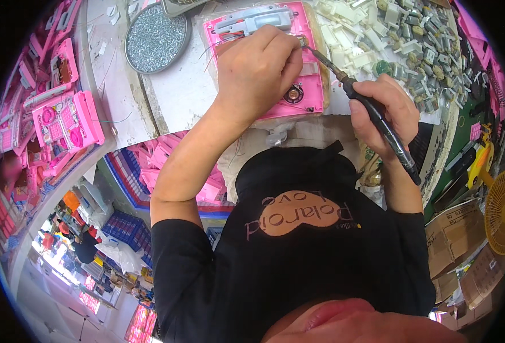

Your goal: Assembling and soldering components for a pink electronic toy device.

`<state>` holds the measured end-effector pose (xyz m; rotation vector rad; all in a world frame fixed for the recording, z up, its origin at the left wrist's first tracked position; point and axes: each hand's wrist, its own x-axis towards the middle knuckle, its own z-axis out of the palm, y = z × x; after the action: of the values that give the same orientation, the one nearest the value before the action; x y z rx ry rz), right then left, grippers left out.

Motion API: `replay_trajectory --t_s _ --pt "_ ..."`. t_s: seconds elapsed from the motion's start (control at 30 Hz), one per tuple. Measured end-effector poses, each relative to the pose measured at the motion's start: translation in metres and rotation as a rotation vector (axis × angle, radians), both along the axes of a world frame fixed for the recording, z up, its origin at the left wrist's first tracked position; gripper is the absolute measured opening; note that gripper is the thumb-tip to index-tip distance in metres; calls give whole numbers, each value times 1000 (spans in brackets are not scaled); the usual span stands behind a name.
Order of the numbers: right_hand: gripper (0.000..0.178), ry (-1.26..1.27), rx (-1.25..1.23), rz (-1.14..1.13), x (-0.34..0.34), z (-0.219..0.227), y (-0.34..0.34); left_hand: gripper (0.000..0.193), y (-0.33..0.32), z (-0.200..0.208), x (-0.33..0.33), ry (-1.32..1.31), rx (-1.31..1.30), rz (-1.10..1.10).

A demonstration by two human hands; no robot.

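A pink plastic toy housing (316, 86) lies open side up on the white worktable. Across its far end runs a grey-blue plastic part (252, 22) with thin wires beside it. A small round speaker (293, 94) sits toward the near right of the housing. Over the middle, my left hand (256, 74) is closed, its fingertips at a small part near the far right; what they pinch is hidden. My right hand (395, 108) grips the black handle of a soldering iron (385, 127), whose tip reaches in beside the left fingertips.
A round dish of small screws (156, 40) stands at the far left. White plastic parts (344, 27) and small metal motors (432, 57) are heaped at right. Pink toy housings (64, 123) pile up on the left. A yellow fan (501, 211) stands right, near cardboard boxes (455, 234).
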<state>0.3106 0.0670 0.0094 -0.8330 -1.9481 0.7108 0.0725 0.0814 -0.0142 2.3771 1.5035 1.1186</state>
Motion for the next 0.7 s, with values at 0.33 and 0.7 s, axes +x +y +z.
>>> replay_trajectory --t_s 0.33,0.7 --pt "24 -23 73 26 0 -2 4 9 1 -1 1 8 24 10" --pt "34 -11 130 22 10 -2 8 9 0 -3 2 20 30 22"
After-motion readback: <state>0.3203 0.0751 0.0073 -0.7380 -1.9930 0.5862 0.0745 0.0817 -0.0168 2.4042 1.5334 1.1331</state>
